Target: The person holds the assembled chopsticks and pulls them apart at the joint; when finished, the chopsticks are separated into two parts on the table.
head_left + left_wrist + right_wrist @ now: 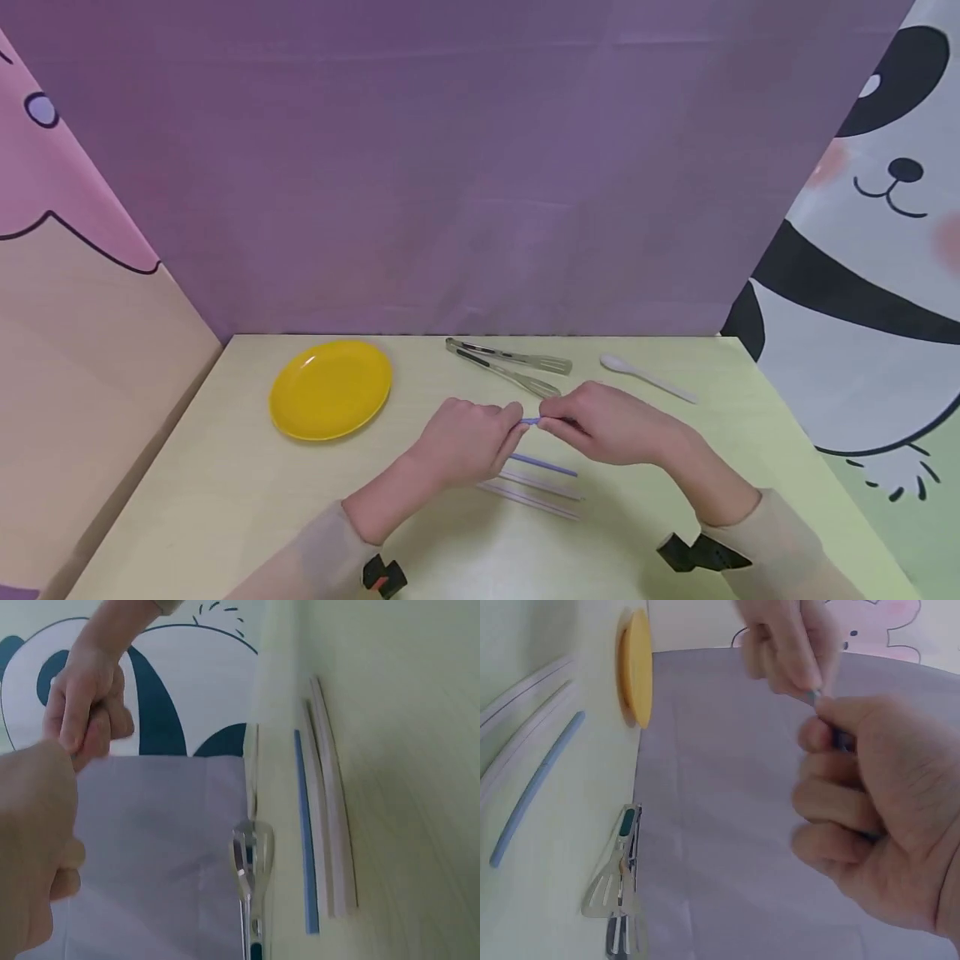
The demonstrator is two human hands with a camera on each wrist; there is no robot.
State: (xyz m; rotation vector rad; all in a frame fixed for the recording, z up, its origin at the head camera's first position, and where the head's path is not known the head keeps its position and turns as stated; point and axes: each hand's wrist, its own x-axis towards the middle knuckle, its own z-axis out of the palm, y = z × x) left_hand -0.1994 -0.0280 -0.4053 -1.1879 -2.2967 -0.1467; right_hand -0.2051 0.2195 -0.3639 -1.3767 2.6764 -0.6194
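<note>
Both hands meet above the table, gripping a blue drinking straw [531, 421] with a short stretch visible between them. My left hand [472, 437] holds one end; my right hand [611, 423] pinches the other, its fingers curled, as the right wrist view also shows. Most of this straw is hidden in the fists. Below the hands another blue straw [543, 465] lies on the table, beside several pale straws [336, 817] roughly parallel to it. Behind the hands rest metal tongs [517, 358], their arms spread.
A yellow plate [330, 390] is at the back left of the pale table [217, 500]. Toward the back right lies a white spoon [648, 379]. A purple backdrop [480, 167] rises behind the table, with cartoon-printed panels on either side.
</note>
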